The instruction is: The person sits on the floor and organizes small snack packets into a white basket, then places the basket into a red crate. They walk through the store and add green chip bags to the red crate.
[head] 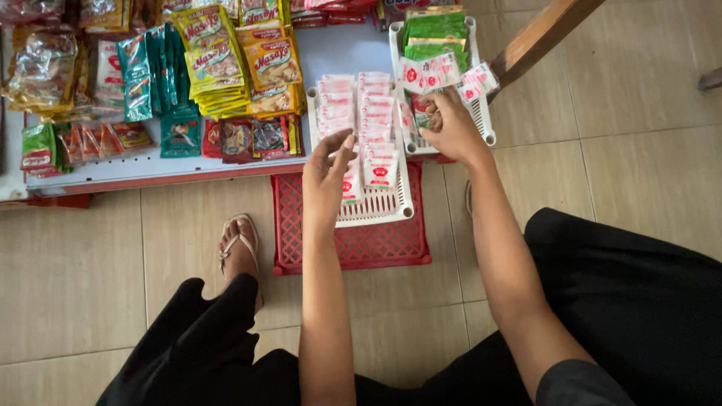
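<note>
Sachets (pixel 440 74) of white and red, joined in a short strip, are pinched in the right hand (pixel 449 124) above a white basket (pixel 481 113) at the edge of a low white shelf (pixel 135 171); the fingers are closed on the strip's lower edge. The strip's long axis runs roughly left to right, tilting up a little toward the right, with its printed faces turned up to the camera. The left hand (pixel 329 171) holds nothing, its fingers loosely spread and bent, hovering over a second white basket (pixel 376 207) where rows of the same small sachets (pixel 359 113) lie overlapped, each row running away from the person. That basket rests on a red crate (pixel 353 244) on the tiled floor (pixel 75 271). To handle the strip well, it seems best to keep it flat and aligned with a row, steadying the neighbouring packets with the free hand so the overlap stays even. Green packets (pixel 435 34) sit at the far end of the right basket.
</note>
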